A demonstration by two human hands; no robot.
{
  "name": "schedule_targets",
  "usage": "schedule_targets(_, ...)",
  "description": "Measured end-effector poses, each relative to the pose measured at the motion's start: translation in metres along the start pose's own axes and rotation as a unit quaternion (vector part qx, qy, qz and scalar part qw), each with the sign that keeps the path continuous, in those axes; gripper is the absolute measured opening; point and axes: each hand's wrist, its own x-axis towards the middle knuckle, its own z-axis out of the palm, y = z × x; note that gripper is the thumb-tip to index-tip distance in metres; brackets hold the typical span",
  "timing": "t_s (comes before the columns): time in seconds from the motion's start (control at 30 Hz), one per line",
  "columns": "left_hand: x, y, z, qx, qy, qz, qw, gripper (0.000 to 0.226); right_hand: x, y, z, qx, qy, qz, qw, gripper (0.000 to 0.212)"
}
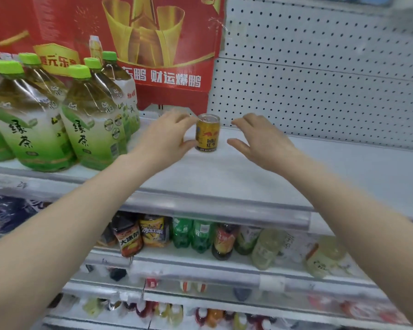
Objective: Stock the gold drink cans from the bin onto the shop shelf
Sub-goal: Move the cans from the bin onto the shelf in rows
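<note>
Inspection, one moment, head view.

Item: one gold can [207, 133] stands upright on the white shelf [248, 177], toward the back, right of the green tea bottles [91, 125] and well clear of them. The bin is not in view.

Handling, my judgement: a small, rigid metal can, light if empty and moderately heavy if full. The wall is smooth and likely slippery, and it would dent under a hard squeeze. The best hold is round the mid-body, thumb opposite fingers. It is narrow, so a sideways nudge could tip it.

Left hand [163, 135]: its fingers [185, 118] curve round the can's left side, one fingertip at the top rim and the thumb low on the wall. The hold appears light.

Right hand [260, 141]: hovers just right of the can without touching it, fingers [242, 122] spread apart, holding nothing.
</note>
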Motion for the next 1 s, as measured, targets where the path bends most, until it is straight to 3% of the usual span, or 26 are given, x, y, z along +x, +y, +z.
schedule_targets(0.3, -0.088, 0.11, 0.01, -0.076, 0.006, 0.146, 0.986, 0.038, -0.193, -0.009, -0.03, -0.086, 0.034, 0.048, 0.995, 0.053)
schedule_targets(0.47, -0.136, 0.19, 0.043, -0.149, -0.027, 0.2, 0.968, 0.035, -0.316, -0.015, -0.02, -0.097, 0.001, 0.113, 0.989, 0.051)
schedule_targets(0.73, -0.212, 0.317, 0.123, -0.23, -0.127, 0.226, 0.938, 0.036, -0.488, -0.014, 0.018, -0.038, -0.063, 0.242, 0.968, 0.048)
schedule_targets(0.87, -0.236, 0.377, 0.175, -0.253, -0.198, 0.223, 0.92, 0.037, -0.559, 0.011, 0.047, -0.008, -0.07, 0.307, 0.949, 0.042)
schedule_targets(1.0, -0.254, 0.435, 0.238, -0.264, -0.283, 0.202, 0.9, 0.039, -0.635, 0.054, 0.086, 0.044, -0.14, 0.375, 0.915, 0.038)
